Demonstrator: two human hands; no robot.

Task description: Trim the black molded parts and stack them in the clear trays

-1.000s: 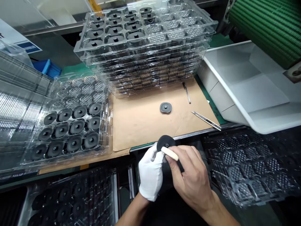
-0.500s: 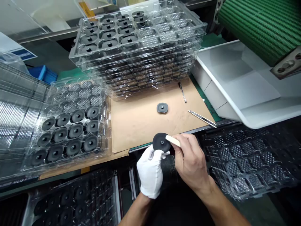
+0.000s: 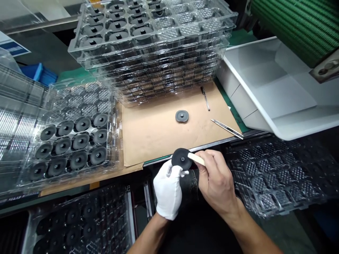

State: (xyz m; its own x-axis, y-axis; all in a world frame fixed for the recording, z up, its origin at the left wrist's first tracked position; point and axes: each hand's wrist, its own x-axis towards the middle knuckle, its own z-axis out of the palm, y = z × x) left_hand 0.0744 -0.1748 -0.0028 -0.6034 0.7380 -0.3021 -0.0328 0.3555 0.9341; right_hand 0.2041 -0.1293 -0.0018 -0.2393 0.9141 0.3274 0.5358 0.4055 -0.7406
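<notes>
Pinch grip in both hands: the gloved left hand (image 3: 168,188) has its fingers curled around the rim of a black round disc (image 3: 182,158), held between the hands just over the near bench edge. The bare right hand (image 3: 217,180) has thumb and fingers pressed together on a cream stick (image 3: 196,159), its tip against the disc face. Near left, a clear plastic tray (image 3: 79,218) sits low with dark discs dim inside; near right, a clear blister tray (image 3: 272,176) shows dimpled pockets. Left of the hands, an open clear tray (image 3: 71,144) holds twelve black holed discs in rows, dimpled pockets beyond. Kraft paper (image 3: 159,137) carries a grey disc (image 3: 182,116), steel tweezers (image 3: 227,128) and a slim metal tool (image 3: 205,98). Far centre, stacked clear trays (image 3: 148,53) hold dark parts, top tray loaded on its left side. Far right, a white plastic tray (image 3: 275,84) lies below a green ribbed belt (image 3: 299,24).
</notes>
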